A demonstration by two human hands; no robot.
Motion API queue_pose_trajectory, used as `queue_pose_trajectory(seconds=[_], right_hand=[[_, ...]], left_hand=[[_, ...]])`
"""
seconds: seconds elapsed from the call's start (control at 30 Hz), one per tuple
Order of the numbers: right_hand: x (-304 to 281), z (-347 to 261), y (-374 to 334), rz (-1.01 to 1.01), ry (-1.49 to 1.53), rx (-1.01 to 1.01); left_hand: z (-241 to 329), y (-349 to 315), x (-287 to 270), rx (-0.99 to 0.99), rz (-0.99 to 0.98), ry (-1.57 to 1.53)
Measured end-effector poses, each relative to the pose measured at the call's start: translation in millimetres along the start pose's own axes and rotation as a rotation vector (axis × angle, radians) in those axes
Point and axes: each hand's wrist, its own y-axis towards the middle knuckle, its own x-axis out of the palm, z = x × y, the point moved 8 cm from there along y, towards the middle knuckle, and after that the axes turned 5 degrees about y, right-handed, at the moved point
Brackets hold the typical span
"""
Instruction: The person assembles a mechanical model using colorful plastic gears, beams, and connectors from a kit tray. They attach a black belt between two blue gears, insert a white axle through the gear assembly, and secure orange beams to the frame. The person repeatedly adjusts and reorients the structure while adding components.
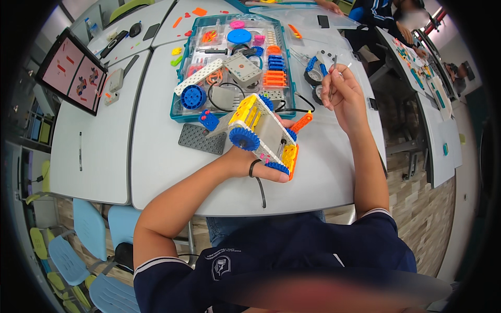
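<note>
My left hand (242, 163) is wrapped round a part-built model (272, 133) of white beams, yellow panels, blue gears and orange pieces, and holds it tilted above the table. A blue gear (244, 139) faces up on its near left side. Raised at the right, my right hand (346, 94) pinches a thin grey axle rod (334, 61) between thumb and fingers. Just left of that hand lie black wheels (314, 78) with blue connectors. A dark grey perforated plate (201, 139) rests on the table left of the model.
A teal-rimmed parts box (180, 112) full of coloured pieces stands behind the model, with a grey controller box (241, 69) and a white beam (199, 76) on top. A tilted screen (73, 70) stands at the left. Other people are at tables (417, 68) beyond.
</note>
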Motion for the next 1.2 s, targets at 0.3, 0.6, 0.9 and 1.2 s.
queue_pose_trajectory(seconds=[0.3, 0.6, 0.9, 1.2], right_hand=[[-4, 9, -3, 0.006, -0.029, 0.047], [-1, 15, -7, 0.017, -0.033, 0.119], [-11, 23, -5, 0.044, 0.079, 0.152], [-14, 30, -1, -0.024, 0.181, 0.181]], left_hand=[[-4, -2, 3, -0.078, 0.074, -0.318], [-14, -1, 5, -0.116, -0.074, -0.197], [-9, 0, 7, -0.11, -0.061, -0.333], [-12, -1, 6, -0.074, -0.038, -0.314]])
